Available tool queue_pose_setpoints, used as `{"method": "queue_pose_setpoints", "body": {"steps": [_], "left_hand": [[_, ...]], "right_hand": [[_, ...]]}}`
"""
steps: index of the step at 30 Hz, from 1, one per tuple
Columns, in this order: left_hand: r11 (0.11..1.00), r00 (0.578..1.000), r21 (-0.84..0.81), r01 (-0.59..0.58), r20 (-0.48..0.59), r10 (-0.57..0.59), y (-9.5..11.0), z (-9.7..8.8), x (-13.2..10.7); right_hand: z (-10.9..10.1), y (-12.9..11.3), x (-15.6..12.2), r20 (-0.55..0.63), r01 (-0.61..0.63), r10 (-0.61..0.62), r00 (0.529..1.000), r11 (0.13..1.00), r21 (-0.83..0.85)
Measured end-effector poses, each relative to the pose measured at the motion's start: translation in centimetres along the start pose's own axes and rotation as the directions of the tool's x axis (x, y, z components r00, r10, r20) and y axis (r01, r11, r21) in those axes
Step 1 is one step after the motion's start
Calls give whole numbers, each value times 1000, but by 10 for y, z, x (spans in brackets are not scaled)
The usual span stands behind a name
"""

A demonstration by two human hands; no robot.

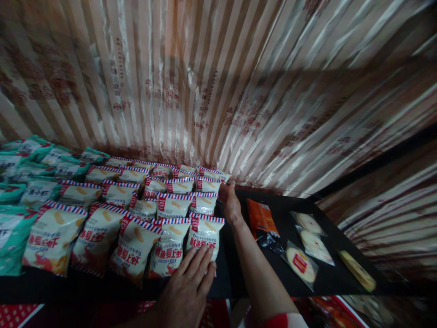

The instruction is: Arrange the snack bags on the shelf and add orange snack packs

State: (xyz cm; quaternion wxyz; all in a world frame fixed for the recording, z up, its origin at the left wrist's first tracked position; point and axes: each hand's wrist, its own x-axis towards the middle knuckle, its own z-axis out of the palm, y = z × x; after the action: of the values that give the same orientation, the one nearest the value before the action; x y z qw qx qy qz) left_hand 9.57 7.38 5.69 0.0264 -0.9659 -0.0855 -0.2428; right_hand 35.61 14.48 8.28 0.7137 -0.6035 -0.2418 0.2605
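Note:
Rows of white snack bags (172, 207) with red lettering and blue-and-red striped tops stand upright on a black shelf (232, 269). My left hand (191, 284) lies with fingers outstretched against the lower front of the right-end front bag (205, 228). Along the right side of the rows, my right hand (230, 202) reaches toward the back, its palm side facing the bags and touching or nearly touching one. Its thumb shows, while some fingers are hidden by the bags. Neither hand grips a bag.
Teal snack bags (41, 189) stand at the left. On the right lie an orange packet (262, 223), several clear-wrapped round flat items (300, 264) and a yellowish packet (358, 271). Striped plastic sheeting (205, 82) hangs behind; a dark bar (375, 157) slants at right.

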Motion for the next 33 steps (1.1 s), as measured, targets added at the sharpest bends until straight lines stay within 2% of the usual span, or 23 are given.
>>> {"method": "queue_pose_setpoints", "body": {"steps": [3, 7, 12, 14, 16, 19, 21, 27, 30, 33], "left_hand": [[1000, 1000, 4, -13, -9, 13, -1, -2, 1], [1000, 999, 4, -22, -38, 22, -2, -4, 3], [1000, 1000, -23, -17, 7, 18, -2, -4, 2], [999, 1000, -27, -22, -7, 22, -2, -3, 2], [999, 999, -23, -23, -40, 22, -2, -2, 2], [999, 996, -9, -42, -84, 41, -4, -1, 3], [999, 993, 2, -52, -105, 51, -5, 0, 3], [999, 989, 24, -44, -143, 47, -6, 4, 2], [998, 987, 38, -50, -151, 55, -6, 7, 1], [998, 987, 46, -48, -149, 54, -5, 9, 2]], "right_hand": [[2, -3, -1, -41, -99, 100, 994, 994, 35], [8, -5, -5, 72, -136, 134, 988, 990, 22], [13, -4, -11, 169, -126, 118, 979, 991, 38], [11, -3, -12, 117, -87, 84, 990, 996, 21], [6, -2, -10, -14, -13, 13, 1000, 1000, -5], [-3, 0, 2, -230, 103, -121, 966, 991, -90], [-8, 1, 13, -307, 94, -134, 942, 986, -141], [-3, 1, 45, -283, -31, 20, 959, 999, -33], [4, 2, 51, -241, -87, 99, 965, 994, 60], [8, 5, 52, -162, -108, 122, 979, 990, 93]]}}
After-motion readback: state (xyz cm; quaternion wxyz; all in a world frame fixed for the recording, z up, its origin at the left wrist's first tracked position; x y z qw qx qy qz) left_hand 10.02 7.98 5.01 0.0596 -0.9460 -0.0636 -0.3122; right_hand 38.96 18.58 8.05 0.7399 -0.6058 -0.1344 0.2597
